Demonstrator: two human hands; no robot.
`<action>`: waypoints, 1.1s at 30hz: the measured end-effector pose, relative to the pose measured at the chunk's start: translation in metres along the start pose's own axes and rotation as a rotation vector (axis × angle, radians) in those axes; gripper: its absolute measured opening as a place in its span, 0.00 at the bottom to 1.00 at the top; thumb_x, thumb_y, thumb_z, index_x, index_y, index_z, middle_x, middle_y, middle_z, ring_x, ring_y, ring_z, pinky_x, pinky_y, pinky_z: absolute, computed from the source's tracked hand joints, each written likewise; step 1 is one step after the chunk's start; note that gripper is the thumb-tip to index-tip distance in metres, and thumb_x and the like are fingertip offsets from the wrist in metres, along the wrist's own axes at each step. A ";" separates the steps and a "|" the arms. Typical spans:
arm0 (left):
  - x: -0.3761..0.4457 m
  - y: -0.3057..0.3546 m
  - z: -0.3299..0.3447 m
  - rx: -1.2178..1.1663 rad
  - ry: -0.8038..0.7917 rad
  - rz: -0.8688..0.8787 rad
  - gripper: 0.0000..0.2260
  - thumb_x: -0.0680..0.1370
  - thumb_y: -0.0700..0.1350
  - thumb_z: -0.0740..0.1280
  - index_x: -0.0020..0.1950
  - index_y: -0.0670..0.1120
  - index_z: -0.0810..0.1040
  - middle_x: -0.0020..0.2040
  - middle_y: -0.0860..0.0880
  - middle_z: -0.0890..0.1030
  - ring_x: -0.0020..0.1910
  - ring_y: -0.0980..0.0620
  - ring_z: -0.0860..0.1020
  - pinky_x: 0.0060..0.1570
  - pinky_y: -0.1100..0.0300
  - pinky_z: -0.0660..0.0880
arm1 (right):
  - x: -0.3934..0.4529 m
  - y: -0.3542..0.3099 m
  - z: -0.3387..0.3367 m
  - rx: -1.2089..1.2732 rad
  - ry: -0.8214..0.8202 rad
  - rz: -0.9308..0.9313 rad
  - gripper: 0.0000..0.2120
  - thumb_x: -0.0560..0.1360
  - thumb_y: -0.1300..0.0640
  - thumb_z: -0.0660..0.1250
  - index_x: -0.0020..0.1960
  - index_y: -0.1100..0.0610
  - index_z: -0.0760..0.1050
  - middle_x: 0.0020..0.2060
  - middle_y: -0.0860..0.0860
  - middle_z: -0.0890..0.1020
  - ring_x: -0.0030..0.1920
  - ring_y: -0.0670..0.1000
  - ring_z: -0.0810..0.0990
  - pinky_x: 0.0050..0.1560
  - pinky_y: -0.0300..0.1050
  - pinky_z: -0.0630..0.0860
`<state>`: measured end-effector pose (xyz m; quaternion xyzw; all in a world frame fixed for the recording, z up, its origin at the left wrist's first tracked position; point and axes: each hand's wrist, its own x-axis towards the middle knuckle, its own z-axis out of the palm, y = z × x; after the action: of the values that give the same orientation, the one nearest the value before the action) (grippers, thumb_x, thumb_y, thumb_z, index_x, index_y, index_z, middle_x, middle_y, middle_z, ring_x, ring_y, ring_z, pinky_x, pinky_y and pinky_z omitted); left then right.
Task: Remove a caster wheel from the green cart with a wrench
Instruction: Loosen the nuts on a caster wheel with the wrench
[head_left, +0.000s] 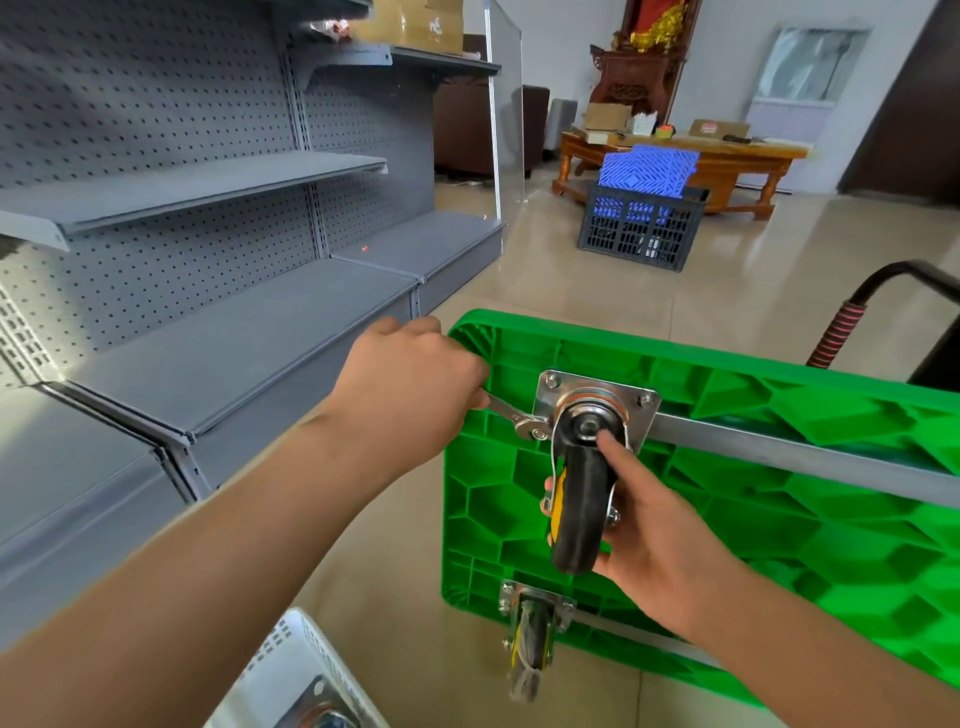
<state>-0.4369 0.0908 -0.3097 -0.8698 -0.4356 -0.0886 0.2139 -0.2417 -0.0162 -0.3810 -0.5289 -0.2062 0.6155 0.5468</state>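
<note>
The green cart (727, 467) stands tipped on its side to my right, underside facing me. My left hand (410, 384) is curled around the wrench (511, 415), whose head sits on a bolt at the wheel plate's near left corner. My right hand (649, 535) grips the caster wheel (582, 499), forefinger stretched up to its swivel.

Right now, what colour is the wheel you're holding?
Black tyre with a yellow side, on the caster wheel; the head view shows it.
</note>
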 end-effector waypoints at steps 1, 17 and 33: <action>0.001 0.000 -0.001 -0.014 -0.007 -0.014 0.14 0.82 0.60 0.60 0.56 0.53 0.79 0.52 0.52 0.82 0.60 0.47 0.75 0.54 0.54 0.69 | 0.000 -0.001 0.000 -0.016 0.009 -0.006 0.24 0.70 0.44 0.70 0.61 0.56 0.79 0.52 0.59 0.86 0.51 0.58 0.86 0.54 0.59 0.78; 0.004 0.002 0.015 -0.036 0.170 -0.015 0.12 0.76 0.60 0.71 0.45 0.52 0.83 0.41 0.53 0.82 0.51 0.45 0.75 0.45 0.54 0.65 | -0.002 -0.004 0.001 -0.130 0.050 -0.087 0.18 0.71 0.44 0.71 0.50 0.58 0.85 0.41 0.57 0.86 0.41 0.53 0.85 0.56 0.57 0.77; 0.007 0.003 0.027 -0.005 0.350 0.030 0.12 0.72 0.56 0.76 0.38 0.50 0.81 0.35 0.51 0.80 0.44 0.42 0.74 0.46 0.51 0.68 | 0.000 -0.001 -0.001 -0.119 0.051 -0.081 0.17 0.74 0.45 0.70 0.51 0.59 0.84 0.44 0.60 0.86 0.44 0.55 0.86 0.55 0.56 0.77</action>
<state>-0.4309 0.1068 -0.3324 -0.8481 -0.3787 -0.2365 0.2854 -0.2404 -0.0168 -0.3808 -0.5672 -0.2497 0.5658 0.5439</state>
